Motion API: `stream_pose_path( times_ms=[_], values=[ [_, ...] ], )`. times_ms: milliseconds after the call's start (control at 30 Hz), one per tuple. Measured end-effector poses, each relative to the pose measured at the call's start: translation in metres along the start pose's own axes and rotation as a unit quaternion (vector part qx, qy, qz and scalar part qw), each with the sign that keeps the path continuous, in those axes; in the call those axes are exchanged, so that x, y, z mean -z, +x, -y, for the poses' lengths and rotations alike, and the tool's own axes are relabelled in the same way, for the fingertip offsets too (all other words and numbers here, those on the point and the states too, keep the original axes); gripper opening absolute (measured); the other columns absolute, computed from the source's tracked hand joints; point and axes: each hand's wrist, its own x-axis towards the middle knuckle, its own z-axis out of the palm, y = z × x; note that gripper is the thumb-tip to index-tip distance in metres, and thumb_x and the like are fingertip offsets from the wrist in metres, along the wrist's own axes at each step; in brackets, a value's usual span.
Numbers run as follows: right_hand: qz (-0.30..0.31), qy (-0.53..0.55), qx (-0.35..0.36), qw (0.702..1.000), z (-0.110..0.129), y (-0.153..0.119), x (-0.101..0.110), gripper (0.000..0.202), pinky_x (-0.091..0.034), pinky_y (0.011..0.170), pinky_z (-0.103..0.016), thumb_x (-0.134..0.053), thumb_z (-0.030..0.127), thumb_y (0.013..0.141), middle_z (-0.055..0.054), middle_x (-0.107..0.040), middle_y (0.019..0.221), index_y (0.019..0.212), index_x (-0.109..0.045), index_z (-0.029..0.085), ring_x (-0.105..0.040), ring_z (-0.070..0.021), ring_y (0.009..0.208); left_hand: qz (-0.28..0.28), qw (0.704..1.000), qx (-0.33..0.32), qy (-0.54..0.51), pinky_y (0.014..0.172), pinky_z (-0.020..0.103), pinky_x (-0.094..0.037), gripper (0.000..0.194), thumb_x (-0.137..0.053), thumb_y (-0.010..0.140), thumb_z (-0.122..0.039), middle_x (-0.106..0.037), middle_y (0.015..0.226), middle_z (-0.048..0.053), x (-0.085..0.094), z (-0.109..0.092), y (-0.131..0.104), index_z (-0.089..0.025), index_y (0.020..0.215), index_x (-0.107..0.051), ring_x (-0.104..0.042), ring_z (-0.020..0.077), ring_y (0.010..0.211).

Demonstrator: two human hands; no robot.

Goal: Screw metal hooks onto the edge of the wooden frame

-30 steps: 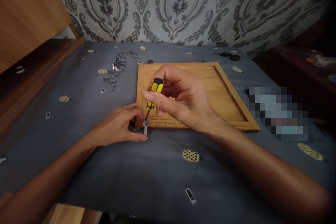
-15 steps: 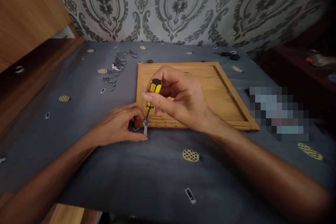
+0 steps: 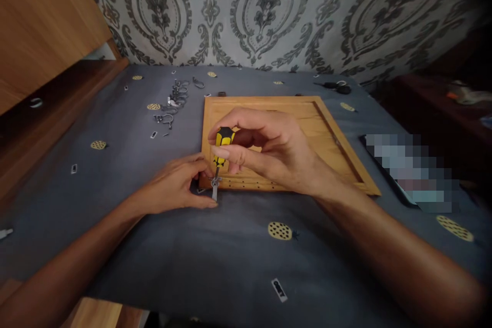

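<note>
My right hand (image 3: 265,148) pinches the yellow and black handle of a screwdriver (image 3: 223,143) between thumb and fingers. The shaft points down to a small metal clip (image 3: 214,187) at the near left corner of a framed wooden panel (image 3: 326,128). My left hand (image 3: 180,182) steadies this clip, thumb at its lower end and fingers on the panel's edge. A row of small dark holes runs along the panel's near rail. The screwdriver's tip meets the clip's middle; any screw under it is too small to make out.
Several metal clips (image 3: 179,93) lie in a cluster at the back left, with a loose screw (image 3: 166,135) in front. Black-handled scissors (image 3: 338,87) lie at the back right. A blurred-out flat device (image 3: 407,174) rests right of the panel. A wooden cabinet (image 3: 46,25) borders the left.
My right hand has come slightly down, and its fingers have shifted around the screwdriver's handle, which now stands more upright. My left hand stays on the clip. The view has tilted slightly.
</note>
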Motion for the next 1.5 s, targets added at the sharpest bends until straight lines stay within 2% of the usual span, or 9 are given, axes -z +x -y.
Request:
stream_pose_path(
  times_ms=[200, 367, 567, 667, 800, 900, 1133, 1233, 1500],
  values=[
    [-0.025, 0.029, -0.012, 0.999, 0.0003, 0.0023, -0.0015, 0.029, -0.051, 0.049, -0.014, -0.082, 0.031, 0.085, 0.005, -0.061, 0.074, 0.085, -0.056, 0.016, -0.059, -0.0041, 0.054, -0.01, 1.0, -0.002, 0.015, 0.07, 0.029, -0.042, 0.036, -0.082, 0.078, -0.043, -0.063, 0.093, 0.0, -0.0002, -0.0013, -0.0001, -0.019, 0.096, -0.062, -0.058, 0.018, 0.082],
    [0.001, 0.036, -0.002, 0.999, 0.0006, 0.0023, 0.0031, 0.015, -0.054, 0.055, -0.014, -0.073, 0.021, 0.092, 0.003, -0.064, 0.083, 0.103, -0.064, 0.015, -0.064, -0.0039, 0.06, -0.012, 1.0, -0.007, 0.018, 0.072, 0.03, -0.044, 0.036, -0.083, 0.078, -0.042, -0.064, 0.092, 0.0, -0.001, -0.0009, -0.0006, -0.02, 0.098, -0.063, -0.058, 0.0172, 0.08],
    [-0.023, 0.041, -0.002, 0.999, -0.0026, 0.0011, -0.0019, 0.022, -0.053, 0.051, -0.015, -0.079, 0.027, 0.087, 0.005, -0.062, 0.071, 0.092, -0.061, 0.016, -0.061, -0.0047, 0.054, -0.005, 1.0, -0.005, 0.01, 0.071, 0.03, -0.043, 0.036, -0.083, 0.078, -0.042, -0.063, 0.092, 0.0, -0.0009, 0.001, -0.0002, -0.019, 0.097, -0.063, -0.057, 0.0177, 0.08],
    [-0.034, 0.052, -0.018, 0.998, -0.0023, 0.0016, -0.0039, 0.028, -0.053, 0.048, -0.015, -0.082, 0.031, 0.084, 0.004, -0.063, 0.077, 0.089, -0.059, 0.017, -0.06, -0.0048, 0.054, -0.006, 1.0, -0.008, 0.007, 0.071, 0.03, -0.042, 0.036, -0.083, 0.078, -0.042, -0.063, 0.092, 0.0, -0.0006, 0.0005, -0.0007, -0.019, 0.096, -0.062, -0.057, 0.018, 0.081],
    [-0.012, 0.05, -0.028, 0.998, 0.0005, 0.0017, -0.0006, 0.02, -0.055, 0.051, -0.015, -0.077, 0.025, 0.088, 0.003, -0.064, 0.084, 0.098, -0.061, 0.017, -0.064, -0.0054, 0.059, -0.008, 1.0, -0.006, 0.01, 0.072, 0.03, -0.042, 0.036, -0.083, 0.078, -0.04, -0.062, 0.091, 0.0, 0.0, -0.0013, -0.0009, -0.019, 0.097, -0.062, -0.057, 0.018, 0.081],
    [0.002, 0.022, -0.014, 1.0, 0.0011, 0.001, 0.0018, 0.016, -0.055, 0.056, -0.015, -0.071, 0.02, 0.093, 0.004, -0.062, 0.076, 0.107, -0.065, 0.016, -0.065, -0.0051, 0.059, -0.006, 1.0, -0.004, 0.014, 0.073, 0.03, -0.042, 0.034, -0.083, 0.079, -0.039, -0.062, 0.091, -0.001, 0.0009, -0.0022, -0.0007, -0.019, 0.096, -0.061, -0.057, 0.0175, 0.081],
    [-0.031, 0.045, 0.005, 0.998, -0.0026, 0.0021, -0.0035, 0.032, -0.049, 0.048, -0.014, -0.083, 0.035, 0.084, 0.006, -0.06, 0.067, 0.086, -0.058, 0.016, -0.06, -0.0043, 0.052, 0.0, 1.0, -0.003, 0.014, 0.07, 0.03, -0.042, 0.035, -0.081, 0.08, -0.042, -0.063, 0.094, 0.001, -0.0001, -0.0001, -0.0006, -0.02, 0.097, -0.061, -0.058, 0.0187, 0.082],
    [-0.042, 0.051, -0.007, 0.998, -0.0022, 0.0033, -0.0036, 0.037, -0.048, 0.045, -0.014, -0.087, 0.035, 0.08, 0.006, -0.061, 0.069, 0.085, -0.055, 0.017, -0.059, -0.0038, 0.049, -0.001, 1.0, -0.004, 0.017, 0.071, 0.03, -0.042, 0.036, -0.081, 0.08, -0.043, -0.064, 0.093, 0.001, 0.0, -0.0002, -0.0007, -0.019, 0.098, -0.062, -0.058, 0.0188, 0.082],
    [0.011, 0.0, 0.005, 1.0, 0.0029, 0.0014, 0.0036, 0.014, -0.053, 0.055, -0.014, -0.069, 0.02, 0.093, 0.004, -0.063, 0.075, 0.105, -0.065, 0.015, -0.064, -0.0048, 0.061, -0.01, 1.0, -0.011, 0.017, 0.071, 0.03, -0.043, 0.034, -0.082, 0.078, -0.042, -0.064, 0.092, -0.001, 0.0009, -0.0015, -0.0012, -0.021, 0.095, -0.062, -0.058, 0.0172, 0.08]
  ],
)
